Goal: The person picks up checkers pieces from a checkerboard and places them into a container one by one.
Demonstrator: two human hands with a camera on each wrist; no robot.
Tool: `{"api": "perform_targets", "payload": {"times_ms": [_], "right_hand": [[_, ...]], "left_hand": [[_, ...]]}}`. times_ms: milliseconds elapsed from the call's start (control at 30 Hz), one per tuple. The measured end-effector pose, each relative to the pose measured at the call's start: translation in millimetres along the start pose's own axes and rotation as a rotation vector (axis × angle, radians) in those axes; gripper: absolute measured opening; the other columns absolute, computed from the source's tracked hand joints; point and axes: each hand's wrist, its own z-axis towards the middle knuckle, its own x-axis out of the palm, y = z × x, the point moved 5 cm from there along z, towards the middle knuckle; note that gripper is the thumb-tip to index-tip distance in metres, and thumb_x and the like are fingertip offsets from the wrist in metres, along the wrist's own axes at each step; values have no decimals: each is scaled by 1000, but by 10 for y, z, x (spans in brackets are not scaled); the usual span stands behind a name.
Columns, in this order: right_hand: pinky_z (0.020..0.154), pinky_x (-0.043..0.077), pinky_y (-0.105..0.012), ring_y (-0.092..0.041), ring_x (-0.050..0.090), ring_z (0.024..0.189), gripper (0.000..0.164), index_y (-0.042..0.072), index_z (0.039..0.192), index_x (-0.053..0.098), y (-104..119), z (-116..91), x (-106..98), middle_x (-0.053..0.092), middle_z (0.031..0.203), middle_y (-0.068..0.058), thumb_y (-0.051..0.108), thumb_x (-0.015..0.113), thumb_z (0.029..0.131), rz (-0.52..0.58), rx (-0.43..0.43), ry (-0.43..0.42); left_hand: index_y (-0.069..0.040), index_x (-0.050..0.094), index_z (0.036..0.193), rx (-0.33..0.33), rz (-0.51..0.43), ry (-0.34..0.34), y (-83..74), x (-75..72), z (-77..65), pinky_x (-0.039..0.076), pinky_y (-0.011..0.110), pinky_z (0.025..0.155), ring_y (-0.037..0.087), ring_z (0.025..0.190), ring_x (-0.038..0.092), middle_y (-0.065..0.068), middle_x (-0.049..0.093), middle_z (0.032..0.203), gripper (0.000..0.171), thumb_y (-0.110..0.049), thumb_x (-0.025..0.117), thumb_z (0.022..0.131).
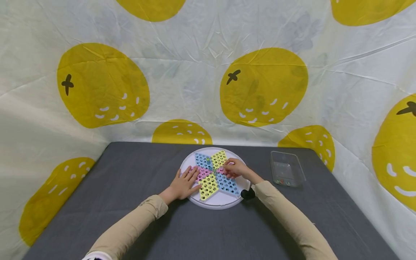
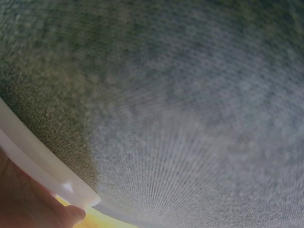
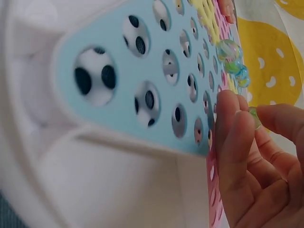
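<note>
You are working at a round white game board [image 1: 224,198], its star of blue, yellow and pink sections pierced with holes, which is sitting on the dark counter [image 1: 136,224]. Your left hand [image 1: 183,185] is lying over the board's left edge, its fingers spreading wide and gripping nothing. Your right hand [image 1: 238,168] is working by the board's right pink section, its fingers pinching a green-tinted marble [image 3: 255,116]. Several glass marbles [image 3: 229,50] are already sitting around the board's middle and toward its far-left blue section; their exact count is not showing clearly. The near-right blue section's visible holes are standing bare. A few loose marbles [image 1: 282,182] are lying in the clear container [image 1: 286,168] to the right of the board. Placement is, in judgement, running only partway: the pinched marble is awaiting its hole, and the container's contents are presumably remaining.
</note>
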Motion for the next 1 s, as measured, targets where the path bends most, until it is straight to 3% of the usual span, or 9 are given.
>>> {"api": "perform_targets", "payload": {"times_ms": [400, 700, 1000], "right_hand": [[50, 48, -26, -9, 59, 54, 25, -1, 104, 53, -50, -98, -151, 66, 76, -12, 19, 52, 89, -45, 3, -32], [49, 48, -25, -7, 59, 54, 25, -2, 105, 52, -71, -184, -195, 62, 73, -3, 18, 52, 89, -43, -4, -29], [51, 49, -27, -12, 63, 60, 26, -3, 107, 51, -105, -309, -275, 65, 81, -11, 18, 51, 90, -7, -28, 0]], "left_hand": [[-14, 16, 144, 15, -11, -7, 24, 7, 8, 10, 57, 105, 28, 139, 9, 3, 12, 151, 67, -54, 28, 92], [-18, 12, 145, -3, 2, 14, 29, 28, 12, 9, 55, 107, 24, 140, 6, -2, 8, 152, 68, -58, 23, 91], [-17, 13, 144, 6, 2, -3, 23, 23, 16, 9, 55, 107, 24, 140, 6, -1, 9, 152, 67, -57, 23, 91]]}}
